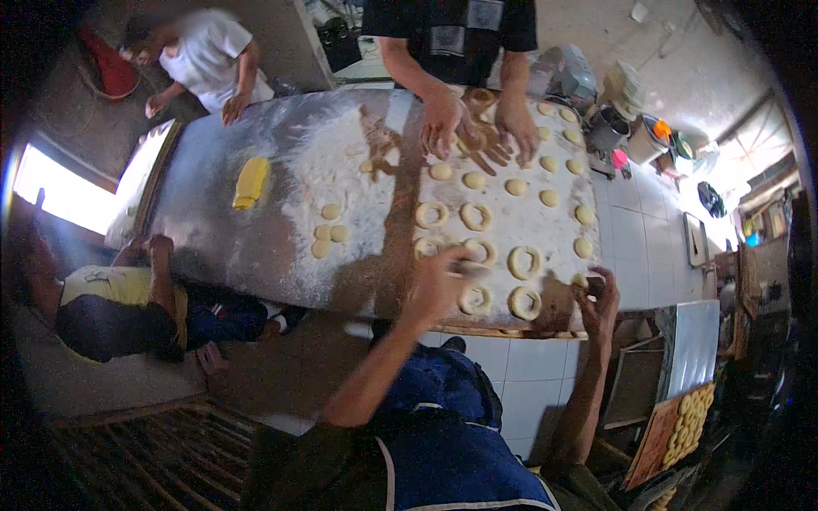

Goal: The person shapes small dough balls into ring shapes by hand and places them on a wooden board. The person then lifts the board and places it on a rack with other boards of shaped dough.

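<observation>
My left hand (439, 285) is over the floured board (545, 223), in front of a dough ring (480, 252). Motion smears its fingers, so whether they hold anything is unclear. At the board's near right corner, my right hand (601, 300) has its fingers curled round a small piece of dough (580, 280). Between my hands lie more rings, one dough ring (524, 262) and another dough ring (525, 302) nearest me. Flat round dough pieces (515, 187) cover the far half and right side of the board.
Across the table, a co-worker's hands (443, 128) reach over the board. Left of it are loose flour (328, 170), several dough rounds (331, 211) and a yellow slab (250, 182) on the metal tabletop (204, 221). Other people are at the left. A tray of dough rings (686, 426) stands lower right.
</observation>
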{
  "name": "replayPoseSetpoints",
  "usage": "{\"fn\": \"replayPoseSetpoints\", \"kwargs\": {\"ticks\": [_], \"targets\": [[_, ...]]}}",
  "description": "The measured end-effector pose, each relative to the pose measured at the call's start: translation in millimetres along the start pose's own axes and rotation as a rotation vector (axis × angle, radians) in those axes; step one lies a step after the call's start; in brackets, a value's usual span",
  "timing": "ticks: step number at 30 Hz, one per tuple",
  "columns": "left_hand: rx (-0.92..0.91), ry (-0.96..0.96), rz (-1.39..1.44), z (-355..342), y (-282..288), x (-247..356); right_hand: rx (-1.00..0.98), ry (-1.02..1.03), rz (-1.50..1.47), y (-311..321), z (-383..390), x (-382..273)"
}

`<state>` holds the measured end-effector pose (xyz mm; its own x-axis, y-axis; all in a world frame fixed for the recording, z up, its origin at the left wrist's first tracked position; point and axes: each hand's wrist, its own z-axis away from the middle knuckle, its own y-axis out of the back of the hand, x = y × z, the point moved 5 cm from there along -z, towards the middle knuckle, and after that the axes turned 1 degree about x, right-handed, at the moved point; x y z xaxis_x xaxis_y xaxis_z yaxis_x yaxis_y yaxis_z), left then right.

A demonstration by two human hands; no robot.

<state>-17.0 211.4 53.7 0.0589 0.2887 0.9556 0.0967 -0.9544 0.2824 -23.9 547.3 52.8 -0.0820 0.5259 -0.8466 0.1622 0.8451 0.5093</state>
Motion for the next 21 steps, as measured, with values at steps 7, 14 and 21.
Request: {"fn": "replayPoseSetpoints", "kwargs": {"ticks": [7,14,21], "targets": [[0.297,0.121,-0.511,6.8,183.1,-134.8,-0.557,0.398,0.068,-291.3,-46.7,-159.6],[0.138,0.23,-0.641,15.2,181.1,-148.6,-0.504,0.482,0.328,-404.4,-17.5,-159.0],[0.286,0.286,0.222,0.4,193.1,-121.3,-0.618,-0.026,-0.221,-389.2,8.1,-157.5]]}}
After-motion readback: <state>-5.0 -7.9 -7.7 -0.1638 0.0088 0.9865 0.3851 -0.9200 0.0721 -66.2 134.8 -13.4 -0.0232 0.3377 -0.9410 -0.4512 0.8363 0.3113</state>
